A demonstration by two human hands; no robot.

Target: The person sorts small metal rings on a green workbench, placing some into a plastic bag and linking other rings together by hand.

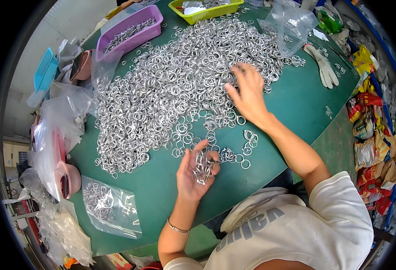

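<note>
A broad heap of silver metal rings (175, 76) covers much of the green table. My left hand (190, 183) is palm up near the table's front, its fingers curled around a clump of metal rings (203, 167). At the right part of the heap, my right hand (250, 87) reaches over the rings with thumb and fingers apart; its fingertips are slightly blurred, and no ring shows between them. Several loose rings (250, 140) lie on the table between the heap and my body.
A purple basket (157, 28) holds grey metal pieces at the far left, beside a yellow-green basket (209, 15). A clear bag of rings (126, 211) lies near left. On the right are a white glove (321, 67) and a clear plastic bag (292, 20). Colourful packages (373, 153) line the right side.
</note>
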